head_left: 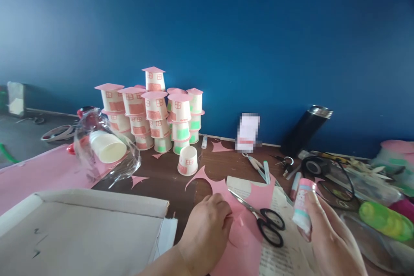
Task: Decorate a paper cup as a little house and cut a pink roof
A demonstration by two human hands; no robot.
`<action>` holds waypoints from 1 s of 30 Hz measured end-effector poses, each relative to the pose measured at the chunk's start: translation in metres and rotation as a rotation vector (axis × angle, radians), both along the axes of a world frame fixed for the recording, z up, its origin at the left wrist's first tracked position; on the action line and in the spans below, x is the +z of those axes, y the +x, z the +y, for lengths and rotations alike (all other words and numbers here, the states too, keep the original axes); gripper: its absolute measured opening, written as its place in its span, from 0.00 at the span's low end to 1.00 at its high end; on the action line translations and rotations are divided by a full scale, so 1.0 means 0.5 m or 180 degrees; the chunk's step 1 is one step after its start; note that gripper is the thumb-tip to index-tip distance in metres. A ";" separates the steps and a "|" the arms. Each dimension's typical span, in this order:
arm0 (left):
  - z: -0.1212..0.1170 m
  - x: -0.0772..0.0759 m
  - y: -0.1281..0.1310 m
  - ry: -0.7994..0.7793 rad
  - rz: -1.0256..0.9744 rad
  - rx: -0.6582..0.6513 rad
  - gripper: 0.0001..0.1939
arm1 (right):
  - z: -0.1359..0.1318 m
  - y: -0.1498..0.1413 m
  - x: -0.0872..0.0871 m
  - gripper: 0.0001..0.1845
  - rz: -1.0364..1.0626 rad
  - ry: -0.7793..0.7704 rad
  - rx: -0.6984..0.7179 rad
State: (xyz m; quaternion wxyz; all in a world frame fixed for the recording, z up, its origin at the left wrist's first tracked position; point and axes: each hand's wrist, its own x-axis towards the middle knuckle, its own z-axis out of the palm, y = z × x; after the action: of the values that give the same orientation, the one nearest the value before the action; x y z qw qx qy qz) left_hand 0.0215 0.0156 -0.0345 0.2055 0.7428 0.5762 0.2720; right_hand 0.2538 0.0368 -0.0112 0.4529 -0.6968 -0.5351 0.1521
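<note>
In my right hand [336,233] is a glue stick [302,207] with a pink top and pale blue bands, gripped between thumb and fingers. My left hand [205,228] is closed, its fingertips pinched at the pink paper [241,250] on the table; the exact hold is partly hidden. Black-handled scissors [258,217] lie between my hands, on the pink paper and a printed sheet [278,241]. Beyond my left hand stands a single white paper cup [188,161] with a red window and door drawn on it.
Decorated cups [157,110] with pink paper tops stand stacked against the blue wall. At left are a plastic sleeve of cups [108,146] and a cardboard box lid [80,233]. A black bottle [305,131], keys [286,164] and a yellow-green item [384,220] sit right.
</note>
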 end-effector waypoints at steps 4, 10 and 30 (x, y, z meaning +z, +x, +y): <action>0.001 0.000 0.000 0.0164 -0.0108 0.0045 0.07 | 0.019 0.021 -0.003 0.33 0.0625 -0.0241 -0.0037; -0.003 0.004 0.001 0.0524 -0.0126 0.0039 0.08 | 0.038 0.042 -0.019 0.34 -0.0084 -0.0609 0.0029; -0.004 0.007 -0.003 0.0594 -0.0311 0.0122 0.08 | 0.072 0.089 -0.055 0.48 -0.0575 -0.0834 -0.0596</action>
State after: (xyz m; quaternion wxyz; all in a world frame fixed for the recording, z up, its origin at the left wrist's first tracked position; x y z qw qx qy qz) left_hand 0.0199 0.0137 -0.0310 0.1580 0.7334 0.5518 0.3642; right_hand 0.2982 0.0730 -0.0385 0.3205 -0.8073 -0.4820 0.1144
